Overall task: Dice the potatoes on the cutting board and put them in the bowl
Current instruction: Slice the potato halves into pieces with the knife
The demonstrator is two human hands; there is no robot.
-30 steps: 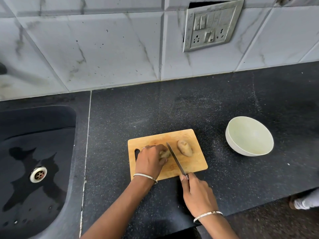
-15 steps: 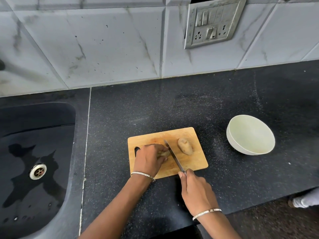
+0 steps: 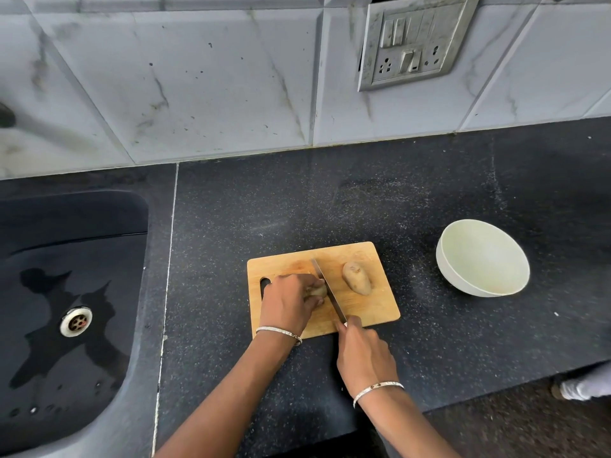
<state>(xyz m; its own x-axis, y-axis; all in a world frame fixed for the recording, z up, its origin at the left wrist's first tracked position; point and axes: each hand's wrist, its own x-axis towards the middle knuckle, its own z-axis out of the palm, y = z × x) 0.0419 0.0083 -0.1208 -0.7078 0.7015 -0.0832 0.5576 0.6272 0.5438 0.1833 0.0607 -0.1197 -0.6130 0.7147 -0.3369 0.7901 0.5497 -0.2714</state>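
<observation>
A wooden cutting board (image 3: 380, 309) lies on the black counter. My left hand (image 3: 287, 302) presses down on a potato (image 3: 318, 291) on the board's left half; most of that potato is hidden under my fingers. My right hand (image 3: 363, 355) grips the handle of a knife (image 3: 327, 290), whose blade lies against the right side of the held potato. A second whole potato (image 3: 356, 278) rests free on the board's right half. A pale empty bowl (image 3: 482, 257) sits on the counter to the right of the board.
A dark wet sink (image 3: 71, 302) with a metal drain fills the left side. A tiled wall with a switch plate (image 3: 415, 41) rises behind the counter. The counter's front edge runs just below my right wrist, with a foot (image 3: 582, 388) on the floor at lower right.
The knife blade has slid forward and left along the held potato. My right hand has moved up closer to the board's front edge. My left hand keeps its hold.
</observation>
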